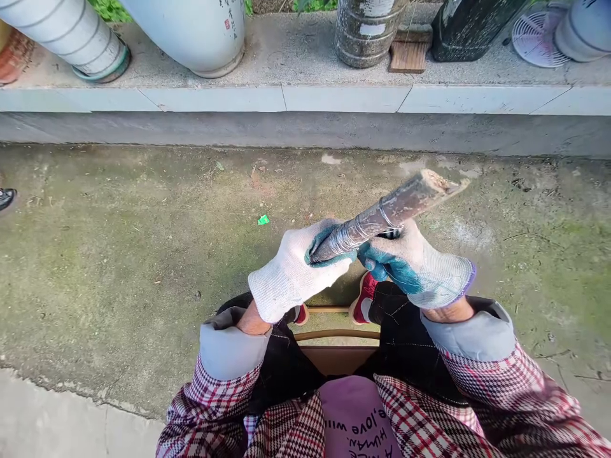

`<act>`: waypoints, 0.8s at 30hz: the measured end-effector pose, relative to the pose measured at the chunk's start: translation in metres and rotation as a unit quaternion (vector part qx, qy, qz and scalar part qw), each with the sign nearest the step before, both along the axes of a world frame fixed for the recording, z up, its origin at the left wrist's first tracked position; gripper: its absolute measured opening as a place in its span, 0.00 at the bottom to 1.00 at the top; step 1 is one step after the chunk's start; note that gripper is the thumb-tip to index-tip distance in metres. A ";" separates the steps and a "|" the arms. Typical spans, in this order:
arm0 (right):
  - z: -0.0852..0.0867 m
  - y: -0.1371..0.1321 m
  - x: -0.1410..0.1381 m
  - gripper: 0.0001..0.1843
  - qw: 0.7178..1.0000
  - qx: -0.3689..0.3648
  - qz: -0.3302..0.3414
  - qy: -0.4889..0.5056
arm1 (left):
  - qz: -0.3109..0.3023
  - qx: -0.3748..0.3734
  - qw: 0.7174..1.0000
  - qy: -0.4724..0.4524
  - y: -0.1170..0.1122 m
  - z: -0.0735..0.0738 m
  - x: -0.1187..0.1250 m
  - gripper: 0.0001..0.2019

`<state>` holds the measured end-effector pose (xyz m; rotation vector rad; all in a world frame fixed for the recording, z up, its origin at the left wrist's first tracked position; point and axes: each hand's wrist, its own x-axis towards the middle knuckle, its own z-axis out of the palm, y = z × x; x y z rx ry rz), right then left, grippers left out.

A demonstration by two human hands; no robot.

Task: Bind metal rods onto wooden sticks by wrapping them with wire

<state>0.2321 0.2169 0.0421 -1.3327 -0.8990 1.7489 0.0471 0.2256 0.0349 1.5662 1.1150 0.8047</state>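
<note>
**Two gloved hands, one wire-wrapped stick**

So here's the count: one stick (382, 215), two gloved hands, two red shoes down below. The left hand (296, 270) has its fingers (329, 238) clamped round the lower end of the stick, right where a tight coil of wire (351, 234) is wound on. The right hand (415, 264) sits just past that, under the stick, fingers curled shut against it by the upper turns of wire; can't tell if they're pinching a loose wire end or just the wood. The stick slants up and away from the fingers, its splintered tip well beyond the right hand.

Beneath the fingers, between the knees, is a wooden stool (334, 343) edge and the shoes (363, 298) on the mossy concrete floor (143, 267). One small green scrap (263, 220) lies left of the left fingers.

Far beyond the fingers there's a raised ledge (296, 57) with containers: I count about five pots or jars, two pale ones (200, 32) on the left, one grey ribbed one (365, 32), one dark one (470, 28), one pale at the far right. Contents are out of view. Also a wood block (409, 51) and a white fan grille (537, 39).
</note>
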 end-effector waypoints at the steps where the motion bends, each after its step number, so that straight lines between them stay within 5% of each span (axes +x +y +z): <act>1: 0.000 0.000 0.000 0.04 1.000 -0.006 0.004 0.005 | 0.003 0.000 1.000 0.000 0.000 -0.001 0.000 0.17; 8: 0.008 0.001 0.003 0.07 1.000 -0.021 0.014 -0.007 | 0.037 -0.009 0.999 0.001 0.002 0.002 0.001 0.10; 24: 0.008 0.000 0.004 0.08 1.000 -0.012 0.017 -0.018 | 0.024 0.008 0.999 0.037 0.004 0.003 -0.006 0.13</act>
